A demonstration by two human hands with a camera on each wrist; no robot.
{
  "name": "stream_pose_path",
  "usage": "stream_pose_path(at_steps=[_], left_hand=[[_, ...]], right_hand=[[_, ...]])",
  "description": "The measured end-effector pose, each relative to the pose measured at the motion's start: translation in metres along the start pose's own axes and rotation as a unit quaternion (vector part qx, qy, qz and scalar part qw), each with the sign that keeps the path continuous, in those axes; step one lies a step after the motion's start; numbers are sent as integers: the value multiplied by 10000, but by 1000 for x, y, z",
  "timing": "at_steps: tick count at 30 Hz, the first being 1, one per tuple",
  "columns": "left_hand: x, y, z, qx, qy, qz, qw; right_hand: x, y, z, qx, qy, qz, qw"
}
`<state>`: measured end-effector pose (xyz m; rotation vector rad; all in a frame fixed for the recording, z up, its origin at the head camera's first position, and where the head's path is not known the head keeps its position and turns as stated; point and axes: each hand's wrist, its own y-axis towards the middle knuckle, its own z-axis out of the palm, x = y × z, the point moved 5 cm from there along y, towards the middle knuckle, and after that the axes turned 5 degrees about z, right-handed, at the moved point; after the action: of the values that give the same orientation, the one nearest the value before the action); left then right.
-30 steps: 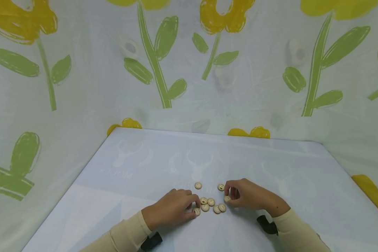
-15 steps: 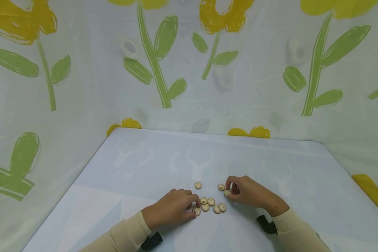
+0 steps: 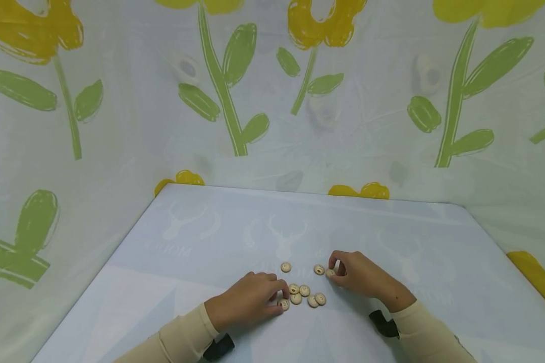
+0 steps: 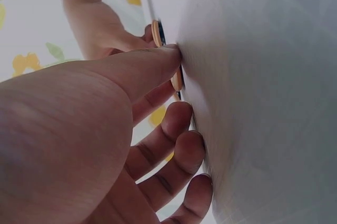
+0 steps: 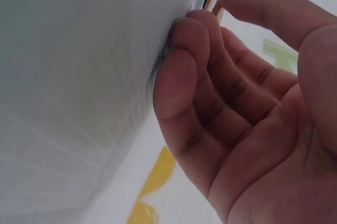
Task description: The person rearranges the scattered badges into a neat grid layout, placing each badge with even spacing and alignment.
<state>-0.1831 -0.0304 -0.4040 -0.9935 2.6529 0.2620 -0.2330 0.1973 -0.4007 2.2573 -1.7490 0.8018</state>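
A person is bending both bare hands over a pale counter (image 3: 236, 212) where small round wooden buttons (image 3: 304, 290) are lying. The left grip (image 3: 250, 298) is pinching the left button (image 3: 283, 304) between thumb and forefinger, down at the surface, at the near left end of the group; in the left wrist view its other fingers are curving loosely and their tips are meeting the counter. The right grip (image 3: 361, 276) is grasping the right button (image 3: 330, 273) between thumb and finger, farther from the person; in the right wrist view this button is showing edge-on at the thumb tip, and the remaining fingers are bending against the counter.

Just beside the right button, on its left, the spotted button (image 3: 319, 269) is lying flat. Well to the left of that, the lone button (image 3: 285, 267) is sitting apart from the others. Between the two hands, three buttons are forming a tight cluster (image 3: 295, 299), just right of the left button. To the right of the cluster, two more are making a pair (image 3: 320, 299), the right one overlapping its neighbour.

Beige sleeves (image 3: 181, 335) are covering the forearms, and black bands (image 3: 383, 323) are showing under the wrists. Behind the counter, a whitish backdrop (image 3: 136, 126) is displaying yellow flowers with green stems.
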Motion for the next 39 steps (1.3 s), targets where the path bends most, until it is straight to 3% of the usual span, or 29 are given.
stream_pose_path(at_steps=[18,39], left_hand=[[1,2,0,-15,18,-16,10000],[0,0,-2,-67,-50,71,9999]], right_hand=[[-4,4,2,-40,48,558,9984],[-6,3,5,-20,-8,795,9968]])
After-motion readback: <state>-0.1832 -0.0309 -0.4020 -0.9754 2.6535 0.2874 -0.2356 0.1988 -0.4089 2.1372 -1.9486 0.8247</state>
